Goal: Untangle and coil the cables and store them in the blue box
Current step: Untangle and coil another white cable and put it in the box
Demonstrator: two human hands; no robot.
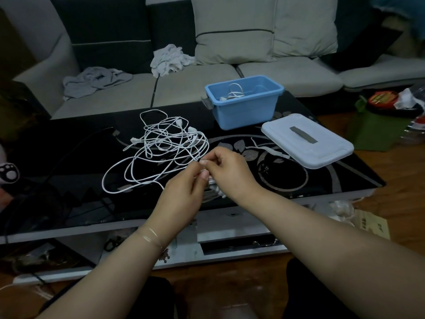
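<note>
A tangle of white cables (161,148) lies spread on the black glass table (69,162), left of centre. My left hand (184,192) and my right hand (230,171) meet just right of the tangle, both pinching one white cable; a small wound bundle (215,186) shows between and below the fingers. The blue box (243,111) stands open at the table's far side with a coiled white cable (232,93) inside. Its pale lid (308,141) lies flat to the box's right.
A black cable (76,143) runs across the table's left part. A grey sofa (207,79) with cushions and crumpled cloths stands behind the table. Bags and packages (386,107) sit on the floor at the right. A lower shelf holds clutter.
</note>
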